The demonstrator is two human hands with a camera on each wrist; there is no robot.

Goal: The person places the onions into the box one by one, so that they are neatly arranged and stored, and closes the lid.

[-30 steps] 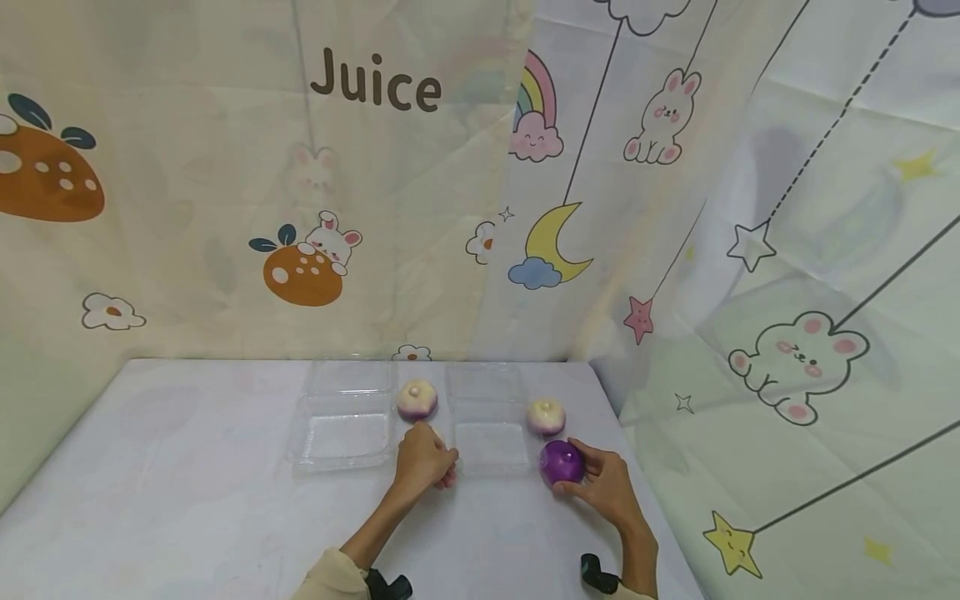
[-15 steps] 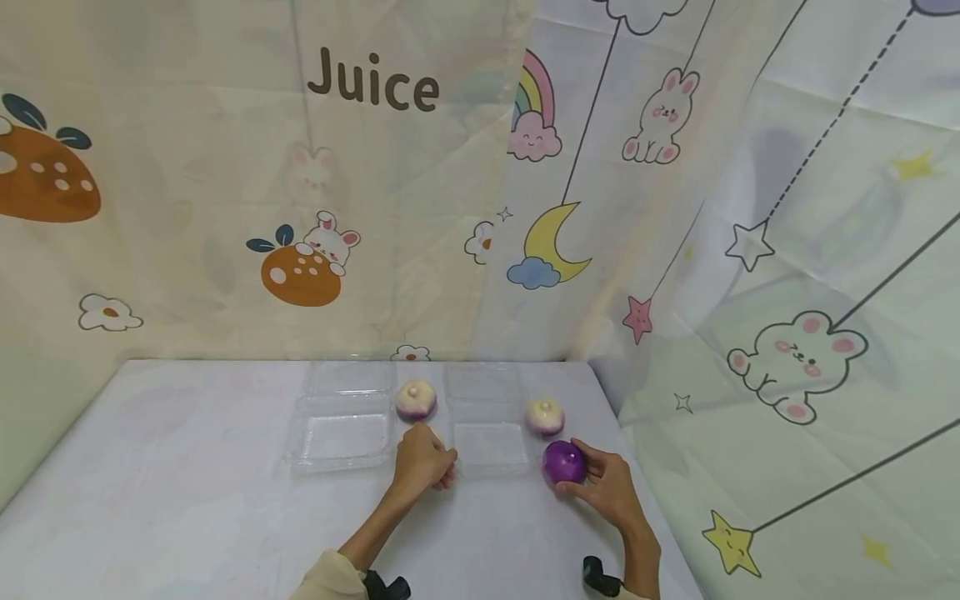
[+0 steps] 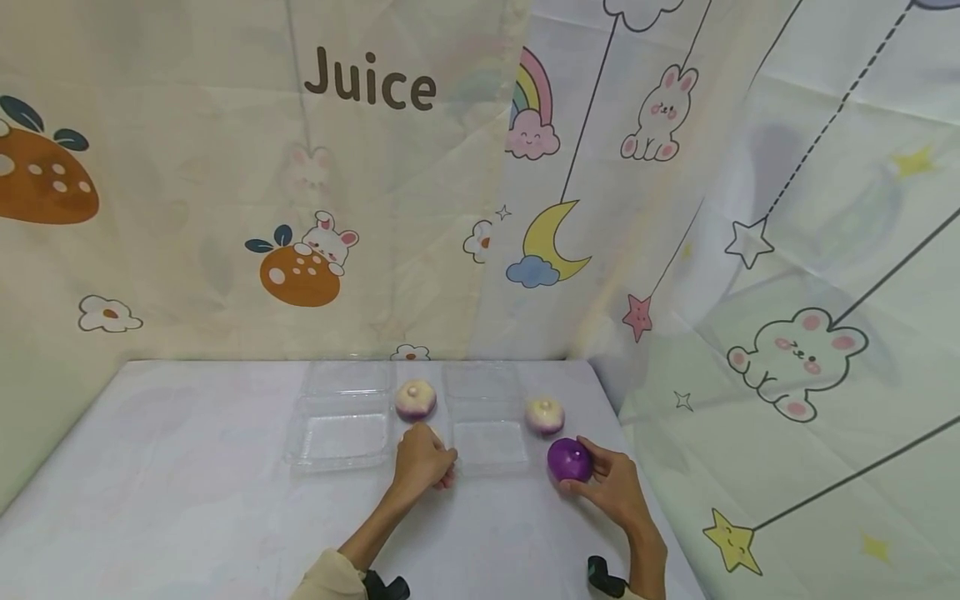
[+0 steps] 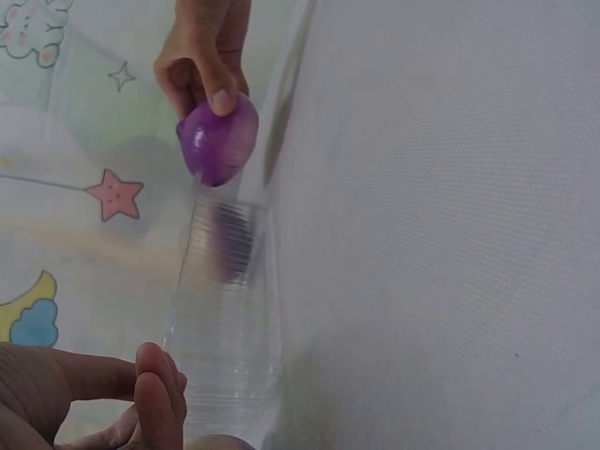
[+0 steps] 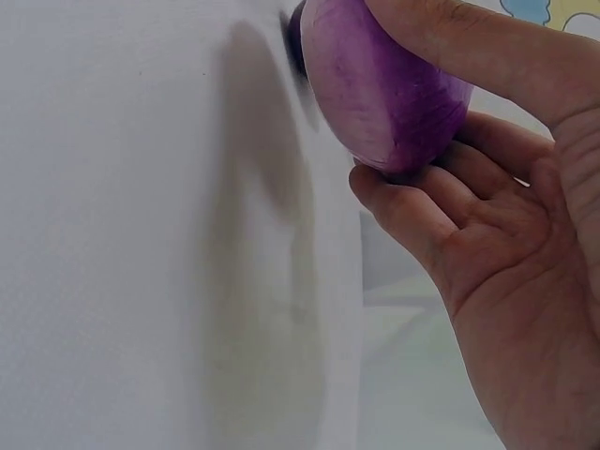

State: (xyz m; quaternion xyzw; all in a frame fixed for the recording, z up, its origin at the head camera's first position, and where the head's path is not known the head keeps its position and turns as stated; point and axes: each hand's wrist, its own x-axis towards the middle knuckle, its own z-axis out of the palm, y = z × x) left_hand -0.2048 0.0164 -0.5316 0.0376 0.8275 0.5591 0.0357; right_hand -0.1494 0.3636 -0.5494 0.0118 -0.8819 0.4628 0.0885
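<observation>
My right hand holds a glossy purple onion between thumb and fingers, at the right of the table. In the right wrist view the onion shows paler streaks, and a shadow falls on the tabletop beside it. My left hand stays between two clear plastic boxes, its fingers loosely bent. Nothing shows between those fingers in the left wrist view, though a pale rounded edge peeks out beside them. A cream-and-purple turnip-like vegetable sits just behind the left hand; a similar one is behind the onion.
One clear lidded box lies open at the left of my left hand. Another clear box lies open between my hands. The white table meets a printed cloth at the back and right.
My right hand has shifted slightly to the right with the purple onion in its grip. The left hand, the boxes and the other vegetables have stayed put.
</observation>
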